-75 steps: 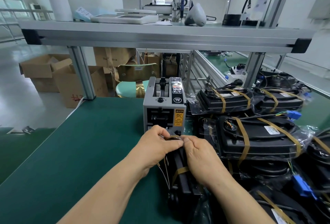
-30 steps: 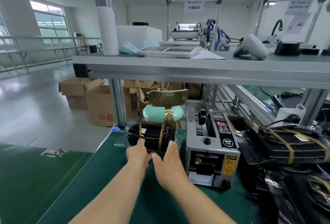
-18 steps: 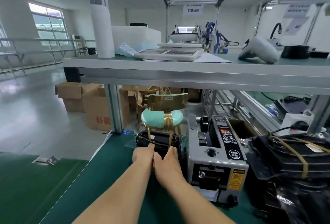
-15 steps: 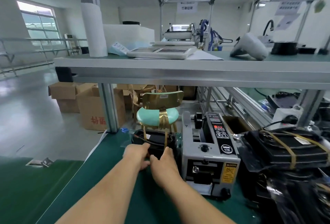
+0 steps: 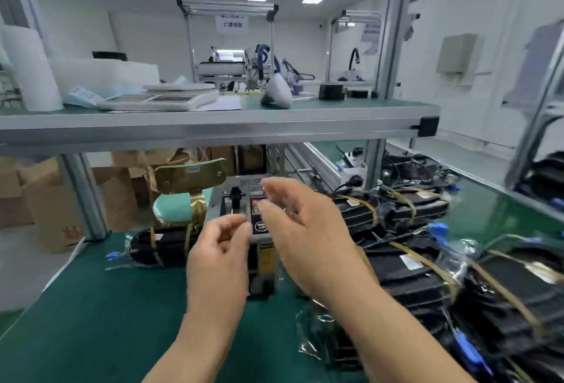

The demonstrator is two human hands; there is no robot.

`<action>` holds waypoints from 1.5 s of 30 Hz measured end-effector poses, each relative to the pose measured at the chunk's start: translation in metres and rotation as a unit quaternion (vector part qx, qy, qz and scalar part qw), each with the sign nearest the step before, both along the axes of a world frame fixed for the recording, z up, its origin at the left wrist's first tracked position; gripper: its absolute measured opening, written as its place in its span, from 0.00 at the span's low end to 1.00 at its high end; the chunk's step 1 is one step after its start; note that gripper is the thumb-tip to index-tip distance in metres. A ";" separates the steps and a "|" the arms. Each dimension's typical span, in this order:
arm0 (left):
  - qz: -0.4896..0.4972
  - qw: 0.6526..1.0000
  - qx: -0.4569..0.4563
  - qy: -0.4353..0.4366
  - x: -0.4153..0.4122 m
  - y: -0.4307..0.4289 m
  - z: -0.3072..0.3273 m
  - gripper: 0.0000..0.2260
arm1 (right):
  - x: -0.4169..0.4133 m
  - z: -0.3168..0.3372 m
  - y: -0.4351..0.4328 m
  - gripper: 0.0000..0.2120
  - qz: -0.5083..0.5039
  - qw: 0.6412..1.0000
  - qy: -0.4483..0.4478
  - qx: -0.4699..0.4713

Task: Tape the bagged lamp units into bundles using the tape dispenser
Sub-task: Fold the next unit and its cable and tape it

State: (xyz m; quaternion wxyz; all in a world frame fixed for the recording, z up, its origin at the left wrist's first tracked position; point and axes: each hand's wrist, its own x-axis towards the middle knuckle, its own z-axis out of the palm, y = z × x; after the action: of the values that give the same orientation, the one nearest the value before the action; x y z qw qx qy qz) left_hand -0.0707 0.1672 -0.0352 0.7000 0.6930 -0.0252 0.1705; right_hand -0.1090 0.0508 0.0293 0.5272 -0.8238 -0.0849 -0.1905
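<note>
Hovering before the tape dispenser are left hand and right hand.

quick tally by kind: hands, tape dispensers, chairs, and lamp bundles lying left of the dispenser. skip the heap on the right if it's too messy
hands: 2 (left hand, right hand)
tape dispenser: 1
lamp bundle left of it: 1
chair: 1
total: 5
The pile on the right overlaps too much to count.
</note>
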 end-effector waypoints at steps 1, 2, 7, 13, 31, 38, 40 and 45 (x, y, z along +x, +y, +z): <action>-0.040 0.999 0.011 0.000 -0.005 -0.019 0.004 0.04 | -0.009 0.007 -0.021 0.15 -0.032 0.999 -0.013 -0.021; -0.077 0.997 0.028 0.003 -0.009 -0.038 0.005 0.04 | -0.018 0.011 -0.041 0.17 -0.070 0.996 -0.024 -0.046; -0.165 0.956 0.223 0.091 -0.010 -0.106 -0.012 0.26 | -0.044 -0.005 -0.134 0.21 -0.244 0.924 0.050 -0.290; -0.164 0.910 0.329 0.188 0.003 -0.130 -0.026 0.43 | -0.037 -0.052 -0.168 0.26 -0.231 0.857 0.219 -0.406; -0.050 0.968 -0.097 0.224 -0.080 -0.044 -0.086 0.35 | -0.065 -0.090 -0.062 0.58 -0.006 0.930 0.023 0.366; 0.016 0.977 -0.037 0.208 -0.113 0.002 -0.115 0.26 | -0.059 -0.110 -0.014 0.24 0.057 0.963 0.107 0.241; 0.041 0.983 0.023 0.177 -0.112 0.021 -0.106 0.28 | -0.057 -0.114 -0.010 0.23 0.047 0.963 0.116 0.237; 0.029 0.986 0.164 0.007 -0.116 0.023 -0.053 0.16 | -0.053 -0.117 0.001 0.25 0.018 0.980 0.104 0.170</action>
State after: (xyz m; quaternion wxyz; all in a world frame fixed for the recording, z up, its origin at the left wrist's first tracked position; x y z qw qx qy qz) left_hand -0.1870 0.1907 -0.0878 0.5718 0.8001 -0.0274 0.1792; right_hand -0.1623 0.0514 -0.0876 0.6688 -0.7358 -0.0113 -0.1062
